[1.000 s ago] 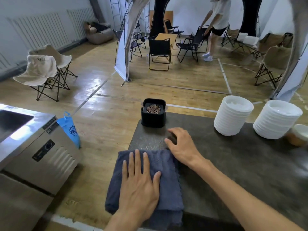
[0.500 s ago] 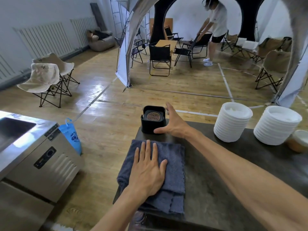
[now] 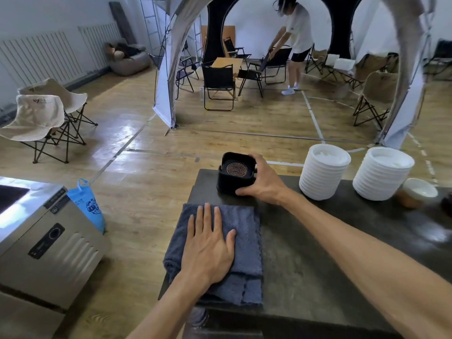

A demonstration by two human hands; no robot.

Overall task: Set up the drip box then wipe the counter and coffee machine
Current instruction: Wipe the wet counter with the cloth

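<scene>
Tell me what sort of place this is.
Probably an indoor camping-style café or event hall. A dark serving counter holds two stacks of white bowls, and beyond it a canopy tent shelters folding camp chairs on a wooden sports-hall floor.

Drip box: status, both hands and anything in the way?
Right hand gripping the black drip box at counter's far corner. Left hand flat on the grey cloth. White bowl stacks right of it, apart.
</scene>
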